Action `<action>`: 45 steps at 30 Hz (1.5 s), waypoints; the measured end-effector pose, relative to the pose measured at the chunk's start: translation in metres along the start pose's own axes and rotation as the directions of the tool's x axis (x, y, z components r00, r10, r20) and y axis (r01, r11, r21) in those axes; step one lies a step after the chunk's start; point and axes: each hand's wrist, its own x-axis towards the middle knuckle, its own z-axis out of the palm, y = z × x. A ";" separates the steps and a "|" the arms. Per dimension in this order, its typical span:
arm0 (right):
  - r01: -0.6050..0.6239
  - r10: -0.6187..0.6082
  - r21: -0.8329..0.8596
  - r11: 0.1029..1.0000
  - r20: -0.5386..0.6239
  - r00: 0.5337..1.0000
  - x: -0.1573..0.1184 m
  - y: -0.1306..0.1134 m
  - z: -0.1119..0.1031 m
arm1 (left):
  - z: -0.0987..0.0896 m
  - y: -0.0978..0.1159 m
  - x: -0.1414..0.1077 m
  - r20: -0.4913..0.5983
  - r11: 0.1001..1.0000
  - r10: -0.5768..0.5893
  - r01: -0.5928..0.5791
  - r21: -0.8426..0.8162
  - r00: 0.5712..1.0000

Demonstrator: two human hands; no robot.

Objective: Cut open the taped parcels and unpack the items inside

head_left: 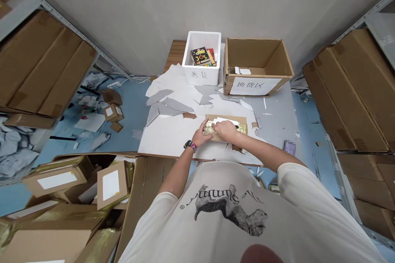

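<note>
The left hand (pixel 200 134) and right hand (pixel 224 130) lie half-open, pressing the foil packet (pixel 210 130) flat against the cardboard sheet (pixel 241 121) to steady it, not gripping it.

Gold-foil brown mailer (pixel 242 125), white foam box (pixel 200 74), black camel print (pixel 230 209) on white T-shirt (pixel 216 176)

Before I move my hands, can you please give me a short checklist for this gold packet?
1. Hands placed: ok, the left hand and right hand both rest on the gold foil packet.
2. Packet supported: ok, it lies on the brown cardboard sheet.
3. Packet sealed: cannot tell, the hands cover much of it.
4. Grey offcuts apart from the hands: ok.
5. Brown cardboard box open: ok, its top is open.
</note>
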 end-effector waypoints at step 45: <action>-0.367 0.370 -0.042 0.929 0.106 0.923 -0.168 0.161 0.087 | -0.005 0.013 0.005 0.065 0.974 -0.079 0.064 0.217 0.995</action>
